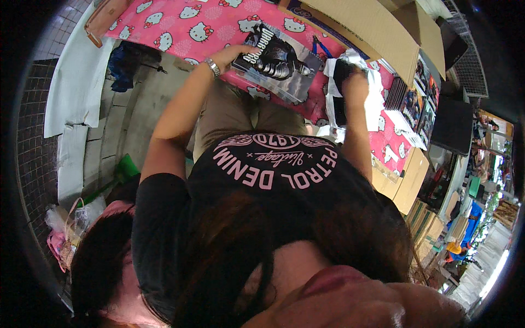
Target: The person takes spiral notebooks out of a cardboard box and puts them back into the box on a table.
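Left hand: the left hand is reaching in at the upper centre of the frame, its thumb lying over the left edge of a glossy picture cover; the other fingers are staying mostly out of sight, so I cannot tell how firmly they are closing

Left wrist: a metal-coloured band is circling it

Glossy cover: it is lying tilted in the upper centre, showing a dark armoured figure against a grey sky; layered clear edges are showing along its lower left side

Right hand: the right hand is resting over a black cloth-like item, right of the upper centre; its fingers are pointing away and blurring into the dark material, so I cannot tell whether they are gripping it

White wrapping: a crumpled white sheet is spreading under and around the black item

Blue-handled tool: a blue-handled tool is lying between the glossy cover and the cardboard, in the upper centre

Pink cloth: a pink cloth with white cat faces is covering the work surface across the top

Upper right: a cardboard box is standing there, with a stack of printed cases sitting just below it

Upper left: a tan pouch is lying at the cloth's corner
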`<state>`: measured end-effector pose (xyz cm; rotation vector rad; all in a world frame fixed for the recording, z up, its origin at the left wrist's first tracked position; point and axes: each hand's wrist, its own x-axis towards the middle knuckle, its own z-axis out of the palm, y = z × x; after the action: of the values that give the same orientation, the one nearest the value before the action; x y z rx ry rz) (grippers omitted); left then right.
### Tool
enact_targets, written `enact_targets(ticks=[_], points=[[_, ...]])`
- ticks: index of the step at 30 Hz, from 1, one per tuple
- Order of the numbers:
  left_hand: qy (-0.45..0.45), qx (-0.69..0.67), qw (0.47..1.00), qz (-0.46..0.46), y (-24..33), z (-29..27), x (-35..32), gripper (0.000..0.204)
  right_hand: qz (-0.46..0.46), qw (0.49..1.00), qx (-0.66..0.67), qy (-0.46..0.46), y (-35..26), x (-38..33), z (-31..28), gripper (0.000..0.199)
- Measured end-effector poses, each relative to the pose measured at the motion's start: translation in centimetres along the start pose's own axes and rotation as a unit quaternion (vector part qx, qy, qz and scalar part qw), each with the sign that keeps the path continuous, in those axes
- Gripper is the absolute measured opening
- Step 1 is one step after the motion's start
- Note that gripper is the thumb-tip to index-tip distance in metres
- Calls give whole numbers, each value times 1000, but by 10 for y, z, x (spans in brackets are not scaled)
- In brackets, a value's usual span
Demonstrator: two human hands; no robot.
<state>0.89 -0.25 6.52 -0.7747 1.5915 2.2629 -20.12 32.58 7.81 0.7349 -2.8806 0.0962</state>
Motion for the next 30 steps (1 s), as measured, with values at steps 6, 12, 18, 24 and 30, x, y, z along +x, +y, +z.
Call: enact_targets(ticks=[6,12,18,24,30], points=[[115,614,780,46,58,18,-5,54,-3,981,191,41,28,-10,-61,36],[103,642,648,397,50,92,65,40,-77,918,388,13,-11,-27,-49,23],[77,563,736,368,51,80,89,28,-146,897,415,30,-33,-37,-66,24],[110,525,680,500,89,103,19,30,-33,874,485,-3,-27,-46,-69,27],[146,618,560,532,66,121,-50,35,1,838,542,57,-27,-60,-51,35]])
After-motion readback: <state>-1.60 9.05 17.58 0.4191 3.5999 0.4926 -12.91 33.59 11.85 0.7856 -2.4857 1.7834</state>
